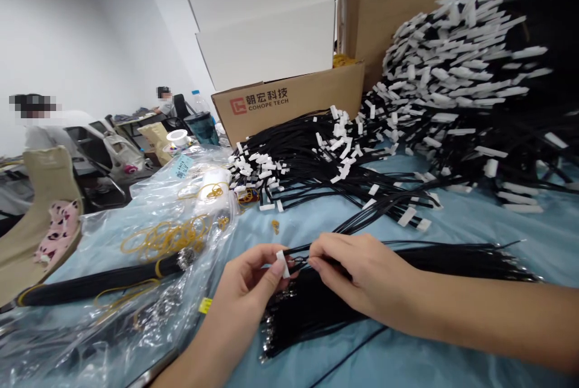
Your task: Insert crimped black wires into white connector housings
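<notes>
Between its thumb and fingers, my left hand (246, 291) pinches a small white connector (283, 263) at the end of a black cable (298, 248). My right hand (362, 270) is closed close by on the right, its thumb and index finger pressed together on the thin black cable. A thick bundle of black cables (316, 303) with shiny metal ends lies on the blue cloth (289, 370), below and behind both hands.
Heaps of black cables with white ends (452, 62) rise at the back right, before a cardboard box (294, 98). On the left lie clear plastic bags (136, 309), yellow rubber bands (167, 237) and a tied black cable bundle (104, 279). Two people sit farther back.
</notes>
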`<state>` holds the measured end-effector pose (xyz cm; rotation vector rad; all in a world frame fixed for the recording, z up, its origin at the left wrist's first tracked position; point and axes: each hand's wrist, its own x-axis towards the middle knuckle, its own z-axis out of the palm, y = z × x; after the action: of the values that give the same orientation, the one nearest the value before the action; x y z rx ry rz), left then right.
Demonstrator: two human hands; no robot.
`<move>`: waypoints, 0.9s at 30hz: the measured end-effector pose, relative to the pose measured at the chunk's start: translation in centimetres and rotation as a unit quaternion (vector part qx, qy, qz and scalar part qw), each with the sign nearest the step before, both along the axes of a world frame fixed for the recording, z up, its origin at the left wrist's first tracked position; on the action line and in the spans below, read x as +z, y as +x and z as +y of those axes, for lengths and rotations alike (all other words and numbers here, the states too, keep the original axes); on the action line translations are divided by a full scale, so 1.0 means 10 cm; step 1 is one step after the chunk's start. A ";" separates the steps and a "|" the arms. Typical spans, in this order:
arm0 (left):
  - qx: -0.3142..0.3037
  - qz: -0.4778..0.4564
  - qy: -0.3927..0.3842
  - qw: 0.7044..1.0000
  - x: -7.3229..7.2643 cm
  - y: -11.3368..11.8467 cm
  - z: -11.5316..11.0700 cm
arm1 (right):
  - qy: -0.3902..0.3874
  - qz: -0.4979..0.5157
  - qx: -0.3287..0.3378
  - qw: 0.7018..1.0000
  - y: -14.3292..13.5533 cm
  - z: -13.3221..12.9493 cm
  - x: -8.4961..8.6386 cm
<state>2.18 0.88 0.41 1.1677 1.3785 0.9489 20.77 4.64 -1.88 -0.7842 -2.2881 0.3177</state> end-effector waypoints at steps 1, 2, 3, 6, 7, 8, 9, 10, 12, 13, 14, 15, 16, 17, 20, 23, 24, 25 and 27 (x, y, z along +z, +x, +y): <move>0.002 -0.004 -0.001 1.000 0.00 0.00 0.00 | 0.004 0.009 -0.003 1.000 0.00 0.00 0.00; 0.002 -0.007 -0.001 1.000 0.00 0.00 0.00 | 0.008 0.018 -0.004 1.000 0.01 0.00 0.01; 0.002 -0.010 -0.002 1.000 0.00 0.00 0.00 | 0.013 0.025 -0.003 1.000 0.01 0.00 0.00; -0.007 -0.023 -0.005 1.000 0.00 0.00 0.00 | 0.031 0.037 0.018 0.999 0.03 0.00 -0.01; -0.010 -0.029 -0.007 1.000 0.01 0.01 -0.01 | 0.038 0.041 0.027 0.998 0.03 -0.01 -0.01; -0.013 -0.035 -0.009 0.999 0.01 0.02 -0.01 | 0.045 0.044 0.033 0.997 0.04 -0.01 -0.01; -0.016 -0.040 -0.011 0.999 0.02 0.02 -0.02 | 0.050 0.049 0.037 0.997 0.04 -0.02 -0.01; -0.017 -0.046 -0.013 0.999 0.03 0.03 -0.02 | 0.056 0.056 0.039 0.996 0.04 -0.02 -0.01; -0.018 -0.059 -0.018 0.998 0.05 0.04 -0.03 | 0.069 0.070 0.041 0.994 0.04 -0.04 -0.01; -0.021 -0.065 -0.019 0.997 0.05 0.04 -0.04 | 0.076 0.079 0.043 0.993 0.04 -0.05 0.00; -0.025 -0.073 -0.019 0.997 0.06 0.04 -0.05 | 0.083 0.088 0.043 0.992 0.04 -0.07 0.00; -0.029 -0.082 -0.020 0.996 0.06 0.04 -0.05 | 0.090 0.096 0.042 0.990 0.04 -0.08 0.00; -0.034 -0.092 -0.021 0.995 0.07 0.05 -0.06 | 0.096 0.103 0.042 0.989 0.04 -0.09 0.00; -0.037 -0.102 -0.025 0.994 0.07 0.05 -0.06 | 0.101 0.108 0.043 0.988 0.04 -0.10 0.00; -0.044 -0.127 -0.037 0.990 0.06 0.06 -0.08 | 0.117 0.112 0.048 0.986 0.04 -0.11 -0.01; -0.046 -0.138 -0.045 0.988 0.04 0.07 -0.09 | 0.125 0.111 0.044 0.985 0.04 -0.10 -0.02; -0.046 -0.140 -0.047 0.988 0.04 0.07 -0.09 | 0.124 0.113 0.045 0.985 0.04 -0.10 -0.02; -0.042 -0.140 -0.047 0.988 0.04 0.07 -0.08 | 0.122 0.116 0.049 0.985 0.04 -0.09 -0.01; -0.029 -0.127 -0.035 0.991 0.03 0.06 -0.07 | 0.114 0.127 0.060 0.984 0.04 -0.08 0.01</move>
<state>2.80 0.17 0.71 0.9909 1.1584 0.9636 21.14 3.88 -1.78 -0.4637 -2.0879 0.1926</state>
